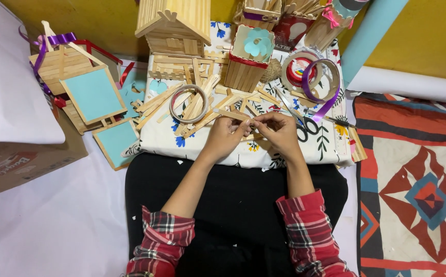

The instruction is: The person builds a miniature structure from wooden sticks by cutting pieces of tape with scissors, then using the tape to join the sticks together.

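Observation:
My left hand (226, 136) and my right hand (280, 132) meet over a white floral cloth (315, 146). Together they pinch one flat wooden craft stick (231, 114) that slants up to the left from my fingertips. Loose craft sticks (197, 105) lie scattered on the cloth just beyond my hands, with a roll of clear tape (188, 103) resting on them. My sleeves are red plaid.
A stick-built house (174, 24) and a stick box with a blue paper flower (248, 59) stand behind. Ribbon rolls (315, 77) lie right, small easels with blue panels (92, 95) left, a cardboard box (22, 159) far left, a patterned rug (418, 190) right.

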